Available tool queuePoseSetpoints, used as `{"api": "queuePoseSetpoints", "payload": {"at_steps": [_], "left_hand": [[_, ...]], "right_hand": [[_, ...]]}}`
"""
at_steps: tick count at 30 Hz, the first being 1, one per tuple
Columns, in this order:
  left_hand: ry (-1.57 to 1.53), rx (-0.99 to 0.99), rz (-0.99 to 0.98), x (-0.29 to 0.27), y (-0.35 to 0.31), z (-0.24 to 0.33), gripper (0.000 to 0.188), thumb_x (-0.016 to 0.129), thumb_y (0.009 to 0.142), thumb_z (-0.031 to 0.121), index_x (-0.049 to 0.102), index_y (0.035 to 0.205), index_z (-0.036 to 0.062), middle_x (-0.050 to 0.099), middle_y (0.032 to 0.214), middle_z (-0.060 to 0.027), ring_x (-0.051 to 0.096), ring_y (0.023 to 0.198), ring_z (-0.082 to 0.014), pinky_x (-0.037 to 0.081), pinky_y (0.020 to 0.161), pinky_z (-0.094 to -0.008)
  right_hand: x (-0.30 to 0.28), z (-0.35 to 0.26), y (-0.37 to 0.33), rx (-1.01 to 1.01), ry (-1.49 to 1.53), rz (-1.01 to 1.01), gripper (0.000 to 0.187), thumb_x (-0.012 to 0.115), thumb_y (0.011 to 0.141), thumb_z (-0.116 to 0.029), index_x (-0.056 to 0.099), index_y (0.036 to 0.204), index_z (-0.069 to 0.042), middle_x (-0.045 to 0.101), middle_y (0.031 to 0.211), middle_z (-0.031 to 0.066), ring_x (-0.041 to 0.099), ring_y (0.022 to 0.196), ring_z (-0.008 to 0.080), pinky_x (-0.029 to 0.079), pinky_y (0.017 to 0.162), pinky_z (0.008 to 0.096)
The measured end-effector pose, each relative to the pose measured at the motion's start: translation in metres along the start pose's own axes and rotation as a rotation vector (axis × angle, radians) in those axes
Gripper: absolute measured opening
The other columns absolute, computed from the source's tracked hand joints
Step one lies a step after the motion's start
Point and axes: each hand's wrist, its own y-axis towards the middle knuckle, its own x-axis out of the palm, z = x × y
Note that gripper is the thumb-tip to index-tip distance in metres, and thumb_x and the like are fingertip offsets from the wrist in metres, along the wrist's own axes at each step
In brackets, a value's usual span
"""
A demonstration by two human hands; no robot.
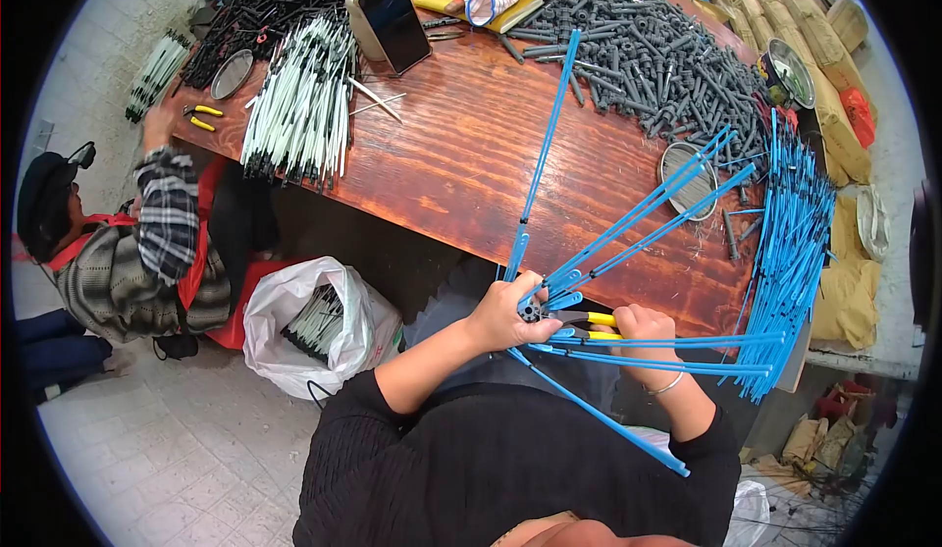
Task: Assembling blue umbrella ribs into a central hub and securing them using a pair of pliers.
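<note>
My left hand [502, 312] grips a small dark hub [531, 312] from which several blue ribs [628, 228] fan out over the table edge and down past my lap. My right hand [643, 329] is closed around yellow-handled pliers [589, 325], their jaws pointing at the hub. Both hands are held just below the near edge of the red-brown wooden table [471, 155].
A stack of loose blue ribs [790, 233] lies on the table's right end beside a round metal dish [687, 179]. Grey plastic parts [648, 56] are piled at the back. White ribs [299, 105], a phone [394, 22], another person [128, 243] and a white bag [314, 321] are at left.
</note>
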Motion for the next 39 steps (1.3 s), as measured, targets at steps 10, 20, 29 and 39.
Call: {"api": "queuePoseSetpoints", "payload": {"at_steps": [10, 20, 29, 39], "left_hand": [[-0.169, -0.049, 0.141, -0.023, -0.007, 0.002, 0.03, 0.075, 0.069, 0.016, 0.052, 0.08, 0.002, 0.058, 0.065, -0.0064, 0.058, 0.057, -0.0154, 0.046, 0.053, -0.0285], [-1.331, 0.082, 0.882, -0.118, -0.004, 0.044, 0.026, 0.051, 0.091, 0.025, 0.042, 0.069, 0.0149, 0.044, 0.06, 0.0001, 0.048, 0.054, -0.0136, 0.043, 0.048, -0.028], [-0.525, 0.482, 0.768, -0.01, 0.089, 0.112, 0.014, 0.057, 0.086, 0.014, 0.059, 0.097, 0.0049, 0.058, 0.102, -0.0058, 0.058, 0.092, -0.0212, 0.046, 0.083, -0.037], [1.424, 0.333, 0.484, -0.204, 0.101, -0.055, 0.043, 0.057, 0.079, 0.046, 0.06, 0.101, 0.0092, 0.058, 0.108, -0.0039, 0.046, 0.116, -0.0255, 0.024, 0.101, -0.0535]], "right_hand": [[0.005, 0.027, 0.003, 0.002, 0.033, 0.16, 0.03, 0.073, 0.069, -0.03, 0.053, 0.073, -0.008, 0.051, 0.062, 0.008, 0.057, 0.058, 0.0264, 0.044, 0.049, 0.0376], [0.006, 0.085, -0.003, 0.293, -0.121, 0.318, 0.055, 0.082, 0.054, -0.024, 0.058, 0.099, -0.004, 0.059, 0.092, 0.0146, 0.056, 0.087, 0.0341, 0.044, 0.076, 0.0417], [0.027, -0.054, 0.068, 0.398, 1.246, 0.182, 0.07, 0.079, 0.061, -0.01, 0.041, 0.119, -0.001, 0.054, 0.098, 0.006, 0.057, 0.088, 0.018, 0.047, 0.08, 0.0312], [0.023, 0.014, 0.048, 0.421, 1.383, 0.516, 0.058, 0.071, 0.066, -0.004, 0.041, 0.116, -0.005, 0.054, 0.095, 0.0072, 0.056, 0.081, 0.0154, 0.049, 0.072, 0.0293]]}}
